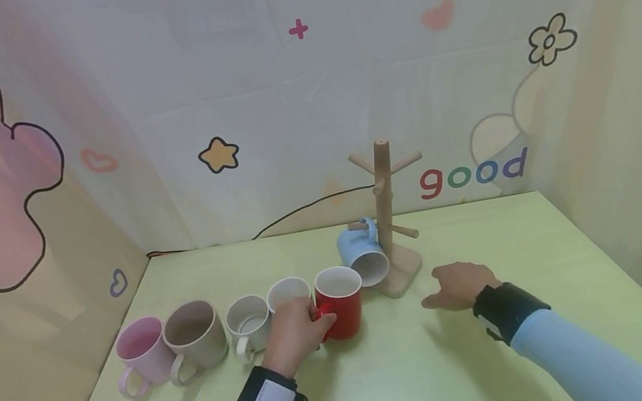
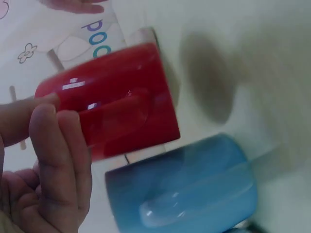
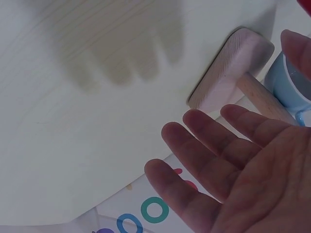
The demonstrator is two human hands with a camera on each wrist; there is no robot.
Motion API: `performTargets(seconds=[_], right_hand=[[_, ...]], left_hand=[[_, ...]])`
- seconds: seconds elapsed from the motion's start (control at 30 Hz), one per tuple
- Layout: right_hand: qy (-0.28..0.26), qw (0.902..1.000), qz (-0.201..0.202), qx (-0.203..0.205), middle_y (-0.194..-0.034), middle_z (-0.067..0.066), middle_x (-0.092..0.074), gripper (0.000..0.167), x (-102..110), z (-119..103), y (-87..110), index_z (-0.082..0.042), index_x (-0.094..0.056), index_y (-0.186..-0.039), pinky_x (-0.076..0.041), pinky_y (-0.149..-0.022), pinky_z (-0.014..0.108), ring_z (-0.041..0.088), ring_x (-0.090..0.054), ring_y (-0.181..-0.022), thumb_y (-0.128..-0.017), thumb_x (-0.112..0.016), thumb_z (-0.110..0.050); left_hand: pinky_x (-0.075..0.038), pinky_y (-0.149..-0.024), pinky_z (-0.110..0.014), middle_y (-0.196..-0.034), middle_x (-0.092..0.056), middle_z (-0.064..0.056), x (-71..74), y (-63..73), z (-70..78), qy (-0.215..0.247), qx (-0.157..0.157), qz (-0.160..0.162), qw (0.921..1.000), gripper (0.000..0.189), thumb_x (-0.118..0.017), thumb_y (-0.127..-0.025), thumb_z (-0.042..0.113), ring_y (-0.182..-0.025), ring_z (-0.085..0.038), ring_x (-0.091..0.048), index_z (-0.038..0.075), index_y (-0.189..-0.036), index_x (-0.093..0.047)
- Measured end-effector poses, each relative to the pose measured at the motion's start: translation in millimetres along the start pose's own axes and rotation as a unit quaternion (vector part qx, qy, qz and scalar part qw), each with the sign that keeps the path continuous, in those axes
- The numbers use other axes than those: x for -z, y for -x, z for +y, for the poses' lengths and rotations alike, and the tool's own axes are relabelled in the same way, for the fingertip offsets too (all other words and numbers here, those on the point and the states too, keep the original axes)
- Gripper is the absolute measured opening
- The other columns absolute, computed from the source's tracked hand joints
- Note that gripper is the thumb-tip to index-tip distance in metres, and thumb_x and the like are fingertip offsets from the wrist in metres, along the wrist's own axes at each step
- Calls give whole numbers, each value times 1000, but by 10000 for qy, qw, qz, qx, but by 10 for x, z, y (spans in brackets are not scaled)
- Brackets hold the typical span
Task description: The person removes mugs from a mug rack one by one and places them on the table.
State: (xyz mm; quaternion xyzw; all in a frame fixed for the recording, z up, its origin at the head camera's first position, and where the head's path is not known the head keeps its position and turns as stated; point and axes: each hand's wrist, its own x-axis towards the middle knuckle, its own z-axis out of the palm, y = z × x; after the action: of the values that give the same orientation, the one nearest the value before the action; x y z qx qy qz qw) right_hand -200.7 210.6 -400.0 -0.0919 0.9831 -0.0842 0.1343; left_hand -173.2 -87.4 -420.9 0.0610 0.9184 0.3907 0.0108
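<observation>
My left hand (image 1: 294,331) holds a red mug (image 1: 343,308) by its handle. In the left wrist view, the fingers pinch this red mug (image 2: 114,102) by the handle side, close beside a blue mug (image 2: 182,187). To the right stands a wooden mug tree (image 1: 384,207), with a light blue mug (image 1: 363,254) hanging tilted from a low peg, its mouth facing forward. My right hand (image 1: 461,285) is over the table, right of the tree's base, holding nothing. Its fingers show extended in the right wrist view, near the wooden base (image 3: 233,68).
Left of the red mug is a row of mugs: a white-lined one (image 1: 287,288) partly behind the left hand, a white ribbed one (image 1: 252,321), a grey-beige one (image 1: 195,337) and a pink one (image 1: 146,349). A printed curtain (image 1: 251,98) borders the pale green table (image 1: 388,396).
</observation>
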Motion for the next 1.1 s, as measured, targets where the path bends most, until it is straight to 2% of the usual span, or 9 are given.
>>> performTargets(seconds=[0.47, 0.57, 0.83, 0.97, 1.1], right_hand=[[-85, 9999, -95, -116, -123, 24, -64, 63, -5, 11, -1, 3, -58, -131, -47, -93, 61, 43, -59, -114, -90, -68, -44], [-99, 9998, -85, -138, -122, 24, -64, 62, -5, 13, -1, 3, -58, -131, -47, -92, 61, 43, -60, -113, -90, -68, -43], [-120, 9998, -13, -162, -118, 23, -66, 59, -24, 18, -22, 3, -59, -129, -49, -90, 60, 41, -62, -107, -91, -68, -41], [-119, 9995, 215, -204, -112, 21, -68, 60, -35, 35, -58, 4, -58, -129, -51, -86, 59, 39, -64, -101, -91, -67, -42], [-165, 9986, 422, -258, -113, 24, -67, 63, -31, 53, -91, 5, -56, -132, -50, -87, 60, 40, -63, -103, -92, -67, -42]], left_hand=[[-42, -50, -29, -54, -52, -1, -265, 49, -65, 141, -40, 558, 9983, 31, -77, -87, 22, -54, -17, -51, 8, -67, -57], [-41, -52, -29, -55, -51, -1, -320, 41, -93, 179, 82, 640, 9978, 31, -77, -87, 22, -56, -18, -50, 8, -68, -57], [-40, -55, -29, -58, -53, -4, -404, 29, -94, 352, 482, 595, 9964, 26, -77, -88, 22, -61, -20, -51, 6, -75, -60], [-41, -57, -30, -62, -55, -5, -427, 31, -84, 492, 690, 521, 9950, 25, -76, -89, 22, -64, -21, -52, 5, -79, -61], [-41, -57, -30, -63, -55, -4, -457, 30, -97, 503, 708, 515, 9949, 24, -76, -89, 22, -65, -21, -53, 5, -81, -61]])
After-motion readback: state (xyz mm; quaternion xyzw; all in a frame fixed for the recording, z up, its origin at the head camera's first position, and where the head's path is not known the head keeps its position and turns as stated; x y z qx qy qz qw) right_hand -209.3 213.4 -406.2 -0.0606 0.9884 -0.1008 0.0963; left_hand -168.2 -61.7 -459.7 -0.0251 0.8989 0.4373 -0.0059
